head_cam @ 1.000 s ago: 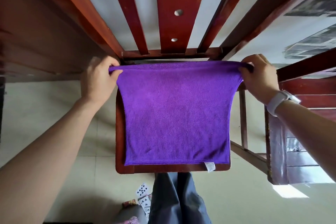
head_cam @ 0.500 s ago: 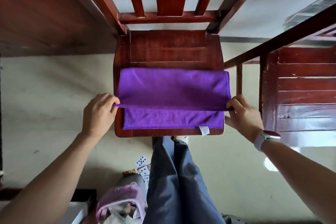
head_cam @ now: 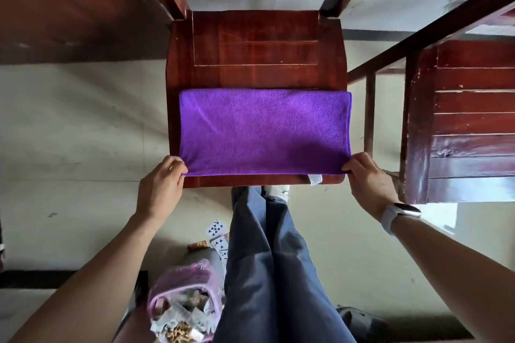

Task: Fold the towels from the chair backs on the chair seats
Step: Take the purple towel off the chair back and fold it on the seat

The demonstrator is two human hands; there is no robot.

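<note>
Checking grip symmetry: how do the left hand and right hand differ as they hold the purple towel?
The left hand pinches the purple towel's near left corner; the right hand pinches its near right corner. The right wrist wears a watch; the left wrist is bare. Both hold the near edge at the chair seat's front.

Bare forearms, a white-strapped smartwatch (head_cam: 399,215) on the right wrist, loose grey-blue trousers (head_cam: 267,273), pale shoe (head_cam: 277,191)

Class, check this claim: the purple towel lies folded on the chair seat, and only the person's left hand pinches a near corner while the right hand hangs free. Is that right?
Not quite. In the head view both hands pinch: the left hand holds the near left corner of the purple towel and the right hand holds the near right corner. The towel does lie folded on the chair seat.
</note>
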